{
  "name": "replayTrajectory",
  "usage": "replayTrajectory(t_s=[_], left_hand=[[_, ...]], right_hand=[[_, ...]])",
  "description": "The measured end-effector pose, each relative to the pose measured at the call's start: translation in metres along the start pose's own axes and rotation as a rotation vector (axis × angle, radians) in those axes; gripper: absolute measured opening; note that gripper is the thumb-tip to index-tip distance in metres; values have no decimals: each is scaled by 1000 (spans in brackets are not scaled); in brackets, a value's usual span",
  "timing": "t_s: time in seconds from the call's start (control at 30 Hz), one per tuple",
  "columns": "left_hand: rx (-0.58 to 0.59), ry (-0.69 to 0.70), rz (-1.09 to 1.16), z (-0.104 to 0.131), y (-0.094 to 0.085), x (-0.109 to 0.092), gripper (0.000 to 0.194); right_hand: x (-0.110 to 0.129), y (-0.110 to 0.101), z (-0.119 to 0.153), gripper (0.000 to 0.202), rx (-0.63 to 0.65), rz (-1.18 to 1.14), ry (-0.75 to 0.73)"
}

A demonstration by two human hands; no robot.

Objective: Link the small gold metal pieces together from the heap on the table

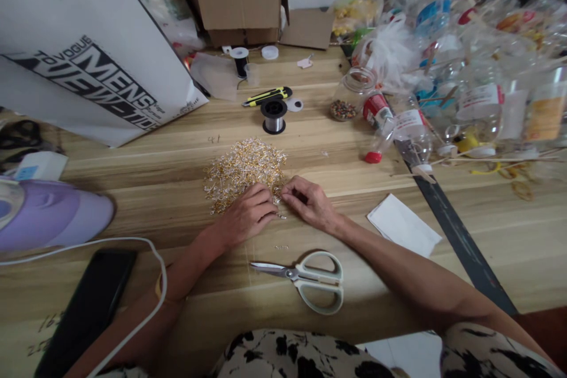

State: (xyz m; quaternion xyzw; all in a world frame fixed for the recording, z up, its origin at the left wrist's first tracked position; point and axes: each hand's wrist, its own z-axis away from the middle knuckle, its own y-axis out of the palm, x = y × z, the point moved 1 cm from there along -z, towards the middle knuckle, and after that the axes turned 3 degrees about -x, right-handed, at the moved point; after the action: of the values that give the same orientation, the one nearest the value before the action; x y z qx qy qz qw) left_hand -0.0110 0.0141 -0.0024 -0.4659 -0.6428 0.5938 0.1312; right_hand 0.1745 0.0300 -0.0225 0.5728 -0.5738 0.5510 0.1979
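My left hand [250,212] rests at the lower edge of a pile of small gold and silver metal pieces [243,168]. Its fingers are curled down and pressed together, hiding what is in them. Facing it from the right, my right hand [310,204] has thumb and forefinger pinched beside the pile; anything between them is too small to name. A few tiny silver bits [281,216] show just under the left fingertips. Nearer to me lies a short row of tiny pieces [281,247], above the scissors [290,273], whose handles are pale and point right.
Behind the pile stand a wire spool [274,117] and a yellow-black utility knife [268,96]. A bead jar [348,100] and plastic bottles [478,100] crowd the right. Folded white paper [403,224] lies near my right forearm. A phone [86,313] and white cable [162,271] are left.
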Motion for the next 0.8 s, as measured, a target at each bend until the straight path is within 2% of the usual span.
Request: replayTrajectory(t_s=[0.47, 0.8], left_hand=[[-4, 3, 66, -1, -4, 0, 16], [27, 16, 23, -1, 1, -5, 18]], right_hand=[[-1, 0, 1, 9, 6, -8, -2], [-4, 1, 1, 11, 3, 2, -1]])
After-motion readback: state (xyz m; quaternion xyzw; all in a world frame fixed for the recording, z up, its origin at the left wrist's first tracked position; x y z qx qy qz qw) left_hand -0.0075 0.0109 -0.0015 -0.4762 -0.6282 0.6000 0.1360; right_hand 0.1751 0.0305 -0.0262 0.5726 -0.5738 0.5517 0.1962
